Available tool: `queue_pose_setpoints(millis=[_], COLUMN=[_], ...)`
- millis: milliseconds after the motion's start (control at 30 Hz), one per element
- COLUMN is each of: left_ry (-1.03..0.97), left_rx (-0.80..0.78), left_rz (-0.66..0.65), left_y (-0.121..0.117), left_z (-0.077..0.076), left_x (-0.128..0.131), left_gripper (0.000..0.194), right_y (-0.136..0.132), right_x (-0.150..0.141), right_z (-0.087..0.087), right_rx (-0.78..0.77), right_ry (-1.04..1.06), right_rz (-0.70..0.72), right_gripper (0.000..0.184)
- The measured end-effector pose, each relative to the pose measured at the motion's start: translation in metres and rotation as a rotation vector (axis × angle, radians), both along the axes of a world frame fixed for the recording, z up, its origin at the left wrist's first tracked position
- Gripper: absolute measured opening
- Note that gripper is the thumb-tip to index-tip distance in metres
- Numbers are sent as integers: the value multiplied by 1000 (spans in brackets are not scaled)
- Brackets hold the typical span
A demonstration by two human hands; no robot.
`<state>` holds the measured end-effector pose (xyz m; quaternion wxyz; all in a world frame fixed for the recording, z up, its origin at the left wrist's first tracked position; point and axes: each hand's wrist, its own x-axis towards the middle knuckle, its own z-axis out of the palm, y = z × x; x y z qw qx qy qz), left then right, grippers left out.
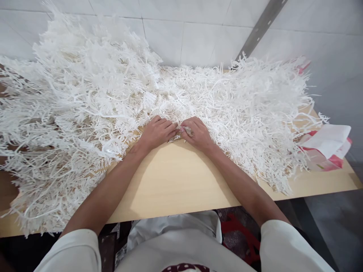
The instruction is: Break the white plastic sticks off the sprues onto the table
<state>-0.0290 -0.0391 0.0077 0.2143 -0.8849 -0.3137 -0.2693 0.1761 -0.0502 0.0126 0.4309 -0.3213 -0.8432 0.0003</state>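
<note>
A big pile of white, branching plastic-like sprigs [93,94] spreads over the wooden table [170,181]. At the pile's front edge, near the middle, my left hand [159,131] has its fingers curled and closed on a small piece of the white sprigs. Just beside it, my right hand [197,132] pinches at the same spot with thumb and forefinger, the fingertips of both hands almost meeting. A bit of whitish material shows between them, but its exact shape is too small to make out. Both forearms rest low over the table's near side.
Toward the right end of the table lies a crumpled white and pink plastic bag [326,145]. Behind the pile rises a pale tiled wall [198,41] with a slotted metal upright [261,30]. A red object [241,234] shows beneath the table's front edge.
</note>
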Motion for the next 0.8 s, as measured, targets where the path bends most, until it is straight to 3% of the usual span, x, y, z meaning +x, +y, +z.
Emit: queue_pose_setpoints(millis=[133,333,533,667,800], left_ry=[-12,12,-20,-64,-85], left_rx=[-80,-58,-56,-35,-6], left_rz=[5,21,37,55,99], left_y=[0,3,3,2,2], left_z=[-1,1,1,0,-1], left_x=[0,1,1,2,1], left_gripper=[18,21,21,22,25], right_y=[-3,-2,4,5,4], right_x=[1,1,2,3,1], right_z=[0,-1,-2,-4,-5], right_rx=[-79,-136,-74,-62,-34], right_ry=[9,36,31,66,-51], right_rz=[-12,-28,30,-38,-85], right_gripper=[10,16,15,14,15])
